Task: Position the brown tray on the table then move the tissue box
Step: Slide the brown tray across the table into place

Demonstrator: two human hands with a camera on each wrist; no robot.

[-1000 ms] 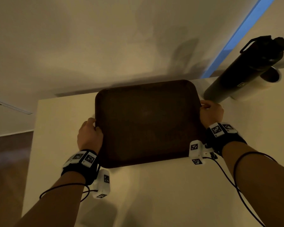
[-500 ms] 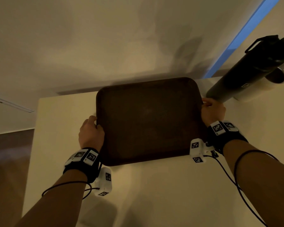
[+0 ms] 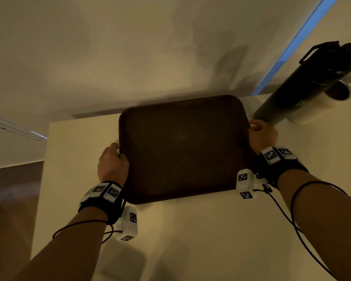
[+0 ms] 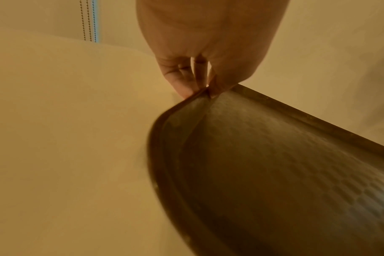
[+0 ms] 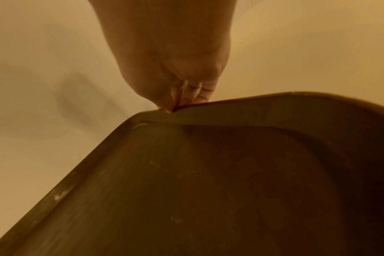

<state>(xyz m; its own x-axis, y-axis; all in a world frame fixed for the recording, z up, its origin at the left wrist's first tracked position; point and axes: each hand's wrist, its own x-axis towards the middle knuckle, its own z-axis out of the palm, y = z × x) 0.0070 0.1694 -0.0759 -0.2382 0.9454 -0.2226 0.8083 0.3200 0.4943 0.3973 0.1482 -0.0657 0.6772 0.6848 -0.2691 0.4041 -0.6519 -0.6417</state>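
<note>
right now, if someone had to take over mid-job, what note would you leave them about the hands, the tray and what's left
Left hand: grips the brown tray at its left rim.
Right hand: grips the right rim, near the far corner.
Tray: held flat over the pale table; whether it rests on the surface cannot be told. It holds nothing. A dark bottle stands just right of it, close to the right hand.
Done: tray brought over the table.
Left: settle it, release both hands, then move the tissue box, which is not in view.

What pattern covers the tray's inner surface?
A fine honeycomb texture on the dark brown tray, clearest in the left wrist view.
</note>
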